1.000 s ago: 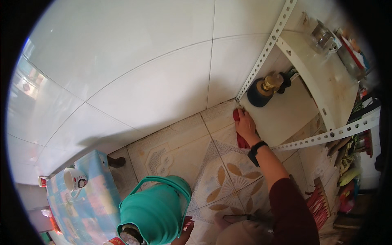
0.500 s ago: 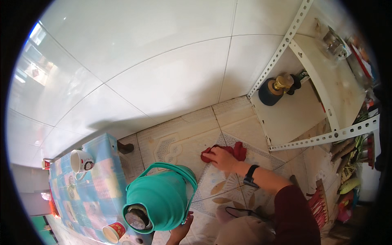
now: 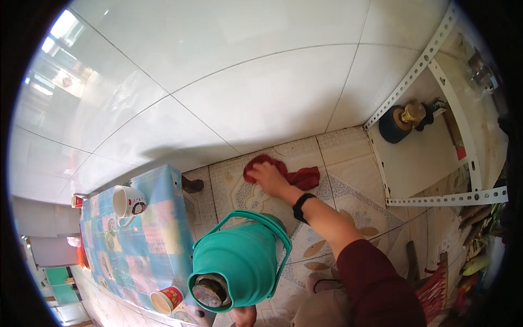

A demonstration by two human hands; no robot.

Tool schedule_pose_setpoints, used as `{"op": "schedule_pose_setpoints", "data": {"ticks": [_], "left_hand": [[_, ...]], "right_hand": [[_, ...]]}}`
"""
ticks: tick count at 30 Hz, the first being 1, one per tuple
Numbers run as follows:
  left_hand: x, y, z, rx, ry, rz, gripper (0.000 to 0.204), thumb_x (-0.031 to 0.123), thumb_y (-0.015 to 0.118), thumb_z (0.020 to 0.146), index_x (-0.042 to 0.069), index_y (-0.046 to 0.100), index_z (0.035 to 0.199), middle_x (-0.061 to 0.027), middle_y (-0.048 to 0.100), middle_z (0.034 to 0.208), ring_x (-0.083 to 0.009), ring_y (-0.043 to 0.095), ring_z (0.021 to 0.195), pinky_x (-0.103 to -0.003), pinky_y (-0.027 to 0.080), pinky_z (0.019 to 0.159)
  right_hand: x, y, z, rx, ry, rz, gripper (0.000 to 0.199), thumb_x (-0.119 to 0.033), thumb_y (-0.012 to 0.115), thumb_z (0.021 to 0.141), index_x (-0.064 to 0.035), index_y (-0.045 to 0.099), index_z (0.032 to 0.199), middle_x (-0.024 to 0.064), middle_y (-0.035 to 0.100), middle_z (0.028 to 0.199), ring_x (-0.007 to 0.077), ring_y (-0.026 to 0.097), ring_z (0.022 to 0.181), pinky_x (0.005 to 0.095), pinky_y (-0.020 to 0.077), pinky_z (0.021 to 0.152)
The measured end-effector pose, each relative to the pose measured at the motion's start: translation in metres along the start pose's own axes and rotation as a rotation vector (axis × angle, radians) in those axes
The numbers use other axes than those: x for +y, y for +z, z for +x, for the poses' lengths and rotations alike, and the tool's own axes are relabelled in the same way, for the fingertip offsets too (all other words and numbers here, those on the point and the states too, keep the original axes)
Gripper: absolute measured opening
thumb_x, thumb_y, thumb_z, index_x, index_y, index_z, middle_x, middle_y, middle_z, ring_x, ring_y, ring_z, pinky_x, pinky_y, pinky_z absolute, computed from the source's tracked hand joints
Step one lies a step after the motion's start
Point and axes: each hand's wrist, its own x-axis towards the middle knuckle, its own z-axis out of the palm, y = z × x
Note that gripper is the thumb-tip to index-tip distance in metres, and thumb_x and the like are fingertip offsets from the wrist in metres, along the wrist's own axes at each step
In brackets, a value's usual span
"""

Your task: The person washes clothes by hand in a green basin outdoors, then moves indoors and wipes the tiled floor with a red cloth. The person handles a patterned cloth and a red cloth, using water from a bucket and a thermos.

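Note:
My right hand (image 3: 268, 179), a black band on its wrist, presses down on a crumpled dark red cloth (image 3: 303, 177) on the tiled floor, its fingers bent into the fabric. In front of me a green thermos flask (image 3: 239, 261) leans with its stoppered mouth (image 3: 210, 291) toward the lower left and its looped handle around the far side. Below the flask's near side shows my left hand (image 3: 243, 316), closed against it; most of its fingers are hidden behind the green body.
A low table (image 3: 136, 234) with a blue checked cover stands left, bearing a white mug (image 3: 128, 201) and a red paper cup (image 3: 166, 300). White shelving (image 3: 430, 196) at the right holds a dark blue canister with a brass top (image 3: 396, 122). A tiled wall (image 3: 261, 92) rises behind.
My right hand has slid the cloth leftward over the floor, toward the wall. The view has shifted, moving the surroundings right in the picture. My left hand stays at the flask.

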Motion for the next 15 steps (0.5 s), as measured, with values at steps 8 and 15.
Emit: {"op": "schedule_pose_setpoints", "data": {"ticks": [8,15], "left_hand": [[-0.001,-0.010,-0.004,0.069,0.057,-0.171,0.025,0.009,0.061,0.084,-0.006,0.053,0.102,-0.0063,0.059,0.073,-0.0119,0.055,0.057,-0.024,0.044,0.051],[0.015,-0.020,-0.007,0.099,0.158,-0.237,0.034,0.018,0.048,0.092,-0.004,0.047,0.118,-0.0134,0.058,0.097,-0.0188,0.057,0.072,-0.029,0.048,0.062]], "right_hand": [[-0.009,-0.018,0.012,-0.310,-0.101,0.168,0.037,-0.008,0.066,0.076,-0.0085,0.062,0.112,0.0159,0.057,0.116,0.0361,0.053,0.105,0.0433,0.0441,0.090],[-0.015,0.035,0.085,-0.418,0.016,-0.151,0.050,-0.022,0.057,0.087,-0.0128,0.047,0.136,0.0146,0.044,0.139,0.0344,0.044,0.121,0.0457,0.0401,0.098]]}}
